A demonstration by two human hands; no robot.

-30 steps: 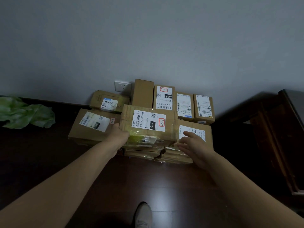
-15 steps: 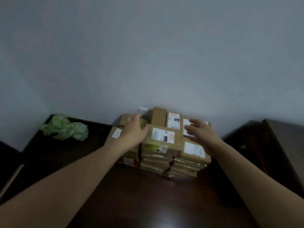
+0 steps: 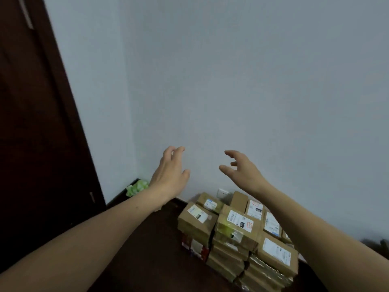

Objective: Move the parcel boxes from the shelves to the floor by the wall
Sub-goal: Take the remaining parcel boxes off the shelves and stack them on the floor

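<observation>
**Both hands empty, lifted above the stack**

Head view: the parcel boxes (image 3: 235,228) stand stacked on the dark floor (image 3: 147,249) against the wall (image 3: 252,81). They lie below both hands and a little to the right. The left hand (image 3: 168,171) and the right hand (image 3: 242,171) hang in the air with fingers loosely bent, and neither holds anything. The right one is nearer to the stack. Half a second ago the hands were at the top boxes. Now they are well above them, and a dark door (image 3: 31,144) shows at the left.
</observation>
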